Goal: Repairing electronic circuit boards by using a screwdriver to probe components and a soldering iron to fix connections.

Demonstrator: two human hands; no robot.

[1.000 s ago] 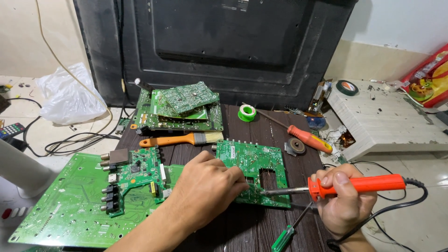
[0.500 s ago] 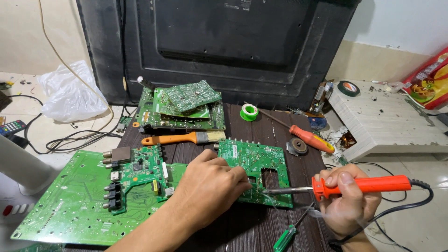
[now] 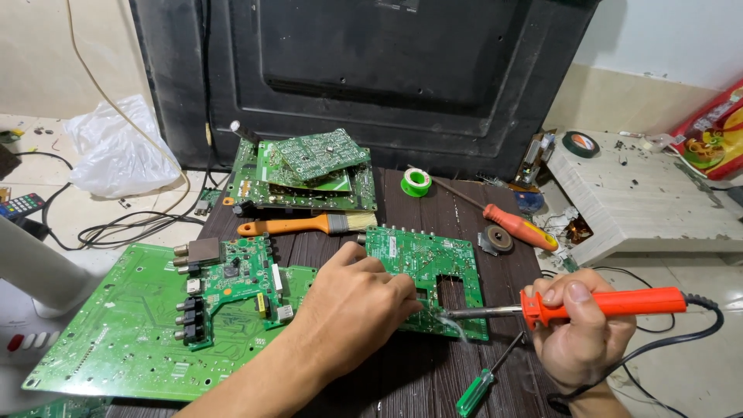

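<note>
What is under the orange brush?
The orange brush lies on the dark wooden table; its handle end overlaps the edge of the stack of green circuit boards. What is directly beneath it is covered.

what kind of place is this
Most likely a small electronics repair spot, set up low on the floor. The right hand holds a soldering iron to a green circuit board, beside more stacked boards and a screwdriver.

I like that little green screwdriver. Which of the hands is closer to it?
Right. The right hand grips the orange soldering iron just right of the green screwdriver. The left hand rests on the green circuit board, farther up and left.
</note>
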